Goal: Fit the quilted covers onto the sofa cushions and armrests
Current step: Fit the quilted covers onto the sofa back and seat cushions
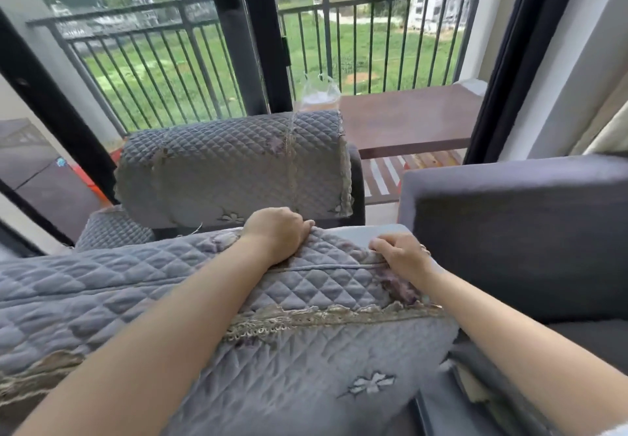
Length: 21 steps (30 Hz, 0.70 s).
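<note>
Head view shows me a big grey cover (170,299) with a lace trim (306,315). It lies over the cushion in front of me and hangs down my side of it. At the far right corner a bare strip of cushion (370,230) shows past the cover's edge. To the right stands a bare grey sofa part (516,231). Farther off, an armrest (234,163) already wears its own quilted cover.

My left hand (277,231) sits on the far edge of the cover with its fingers curled round the cloth. My right hand (402,255) grips the cloth near the right corner, fingers bent tight.

I think I am fitting the cover on this cushion now. Next I need to pull the edge over that bare strip and tuck it down, keeping both sides even so the trim hangs straight.
</note>
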Motion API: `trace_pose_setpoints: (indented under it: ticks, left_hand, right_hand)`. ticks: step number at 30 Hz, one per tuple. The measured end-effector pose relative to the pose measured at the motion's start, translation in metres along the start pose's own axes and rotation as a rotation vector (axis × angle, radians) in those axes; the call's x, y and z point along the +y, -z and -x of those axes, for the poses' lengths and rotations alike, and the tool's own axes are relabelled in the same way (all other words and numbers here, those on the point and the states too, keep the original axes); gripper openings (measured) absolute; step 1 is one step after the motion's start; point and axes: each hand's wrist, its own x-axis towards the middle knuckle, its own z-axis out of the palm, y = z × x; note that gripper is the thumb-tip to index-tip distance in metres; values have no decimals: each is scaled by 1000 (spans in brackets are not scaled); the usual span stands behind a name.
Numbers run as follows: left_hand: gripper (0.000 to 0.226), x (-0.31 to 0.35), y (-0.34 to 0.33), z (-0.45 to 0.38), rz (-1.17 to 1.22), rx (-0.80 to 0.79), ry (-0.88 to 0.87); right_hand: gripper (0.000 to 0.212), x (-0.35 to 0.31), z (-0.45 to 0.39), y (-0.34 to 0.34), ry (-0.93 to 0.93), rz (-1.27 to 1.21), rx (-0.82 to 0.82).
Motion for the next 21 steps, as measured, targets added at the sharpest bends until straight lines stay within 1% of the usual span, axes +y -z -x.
trace_pose_setpoints:
  ticks: [1,2,3,4,6,7,8,9,10,12,13,14,15,16,17,18,19,20,21]
  left_hand:
    - [48,1,1,0,-16,24,4]
    - [47,0,1,-1,-35,41,10]
    - [46,-1,0,-2,-56,57,13]
    - [46,-3,-1,-4,-59,77,25]
    - [46,-6,-4,-8,-33,92,66]
    - [45,-7,-6,-10,-6,110,75]
    - [45,-9,-9,-11,25,146,80]
    - [47,-12,-10,-10,49,200,68]
    - [51,-13,-11,-13,71,280,26]
    - [63,-18,-15,-13,87,490,-108]
    - [68,-21,-16,-14,45,618,-140]
    - [70,-23,-16,-15,18,722,-160]
    - [71,-23,-13,-16,3,765,-174]
    - [70,-23,-10,-16,-4,803,-192]
    - [69,-23,-8,-15,6,831,-202]
    - [67,-23,-7,-14,27,858,-210]
    - [64,-24,-6,-12,45,869,-211]
    - [58,-25,-5,-10,55,887,-212]
    - [51,-25,-6,-9,66,901,-219]
  right_hand:
    - [34,5,-1,12,-44,-55,-137]
    - [23,10,0,23,-85,-66,-260]
    - [22,17,1,35,-92,-27,-347]
    - [27,23,2,44,-77,49,-386]
    - [33,38,7,50,9,185,-413]
    - [34,45,9,49,46,230,-422]
    - [33,50,13,46,48,225,-432]
    - [33,54,17,44,47,188,-443]
    - [38,54,21,44,16,103,-462]
    - [76,45,35,45,-15,-183,-539]
    - [81,40,42,43,-19,-320,-583]
    - [74,36,49,38,-35,-446,-652]
    - [57,29,56,34,-59,-507,-733]
    - [41,25,56,26,-47,-463,-773]
    - [32,14,55,17,-12,-407,-773]
    - [31,7,51,9,-16,-368,-790]
    - [33,5,49,-1,13,-273,-809]
    - [31,4,42,-9,5,-265,-792]
    - [28,-2,40,-10,-83,-262,-758]
